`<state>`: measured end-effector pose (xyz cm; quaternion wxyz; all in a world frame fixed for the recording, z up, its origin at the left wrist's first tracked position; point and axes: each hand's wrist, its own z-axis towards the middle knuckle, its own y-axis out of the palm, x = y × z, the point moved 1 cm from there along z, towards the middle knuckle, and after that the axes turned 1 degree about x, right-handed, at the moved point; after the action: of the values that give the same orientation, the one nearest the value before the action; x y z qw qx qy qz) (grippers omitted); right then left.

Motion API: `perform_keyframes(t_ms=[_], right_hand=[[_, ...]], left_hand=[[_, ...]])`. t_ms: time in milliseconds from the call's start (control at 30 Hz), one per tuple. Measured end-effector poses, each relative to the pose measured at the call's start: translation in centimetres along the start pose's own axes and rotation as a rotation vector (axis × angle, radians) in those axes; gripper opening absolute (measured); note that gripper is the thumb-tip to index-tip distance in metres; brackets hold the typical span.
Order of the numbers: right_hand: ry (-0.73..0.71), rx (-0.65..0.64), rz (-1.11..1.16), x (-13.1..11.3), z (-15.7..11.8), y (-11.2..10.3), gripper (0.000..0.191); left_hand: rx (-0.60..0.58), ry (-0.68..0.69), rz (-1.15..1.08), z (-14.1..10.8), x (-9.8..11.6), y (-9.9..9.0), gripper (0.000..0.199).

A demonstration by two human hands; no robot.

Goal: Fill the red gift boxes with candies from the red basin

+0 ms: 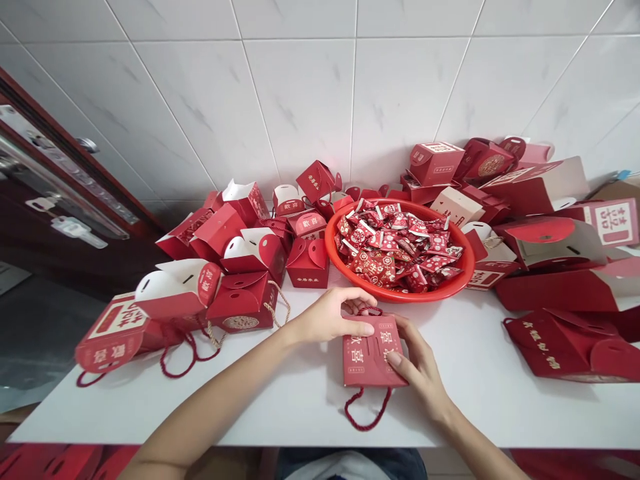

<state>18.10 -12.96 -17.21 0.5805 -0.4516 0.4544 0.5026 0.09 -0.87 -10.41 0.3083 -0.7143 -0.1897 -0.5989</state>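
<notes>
A red gift box (369, 370) with pale printed characters and slots in its top is between my hands, close to the front of the white table. My left hand (345, 317) grips its left and far side, thumb lying on the top and fingers curled behind. Along the right side, my right hand (420, 367) is wrapped round the box with its thumb on the top edge. A dark red cord handle (367, 427) loops out from the near side, and part of another cord shows at the far side. Just beyond stands an orange-red bowl (400, 297) heaped with red-wrapped sweets (395, 243).
Several red boxes (240, 300) crowd the table's left side, some with flaps up and cords trailing. More boxes (565, 347) are piled on the right. A tiled wall (300, 100) runs behind the white table (280, 413). At the left is a dark door (60, 193) with keys in its lock.
</notes>
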Motion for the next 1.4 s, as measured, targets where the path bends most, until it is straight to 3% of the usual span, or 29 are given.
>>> perform_keyframes(t_ms=[233, 600, 967, 1067, 1167, 1300, 1400], right_hand=[[0.093, -0.031, 0.086, -0.6, 0.1, 0.5, 0.043], [0.109, -0.012, 0.067, -0.7, 0.1, 0.5, 0.043], [0.087, -0.020, 0.039, -0.9, -0.1, 0.5, 0.046], [0.097, 0.002, 0.024, -1.1, -0.1, 0.6, 0.046], [0.065, 0.056, 0.004, -1.1, -0.3, 0.7, 0.045], [-0.052, 0.155, -0.085, -0.6, -1.4, 0.4, 0.048], [-0.166, 0.149, -0.212, -0.5, -2.5, -0.1, 0.059]], left_hand=[[0.024, -0.037, -0.106, -0.1, -1.1, 0.8, 0.038], [0.127, 0.090, 0.015, -1.0, -1.9, 1.8, 0.032], [0.268, 0.466, 0.007, -1.7, -0.4, 2.0, 0.023], [0.179, 0.526, 0.115, -1.8, 0.2, 1.9, 0.020], [0.053, 0.479, 0.266, -1.8, 0.4, 2.0, 0.017], [0.063, 0.423, 0.294, -1.9, 0.2, 2.1, 0.021], [0.098, 0.398, 0.268, -2.1, 0.1, 2.1, 0.024]])
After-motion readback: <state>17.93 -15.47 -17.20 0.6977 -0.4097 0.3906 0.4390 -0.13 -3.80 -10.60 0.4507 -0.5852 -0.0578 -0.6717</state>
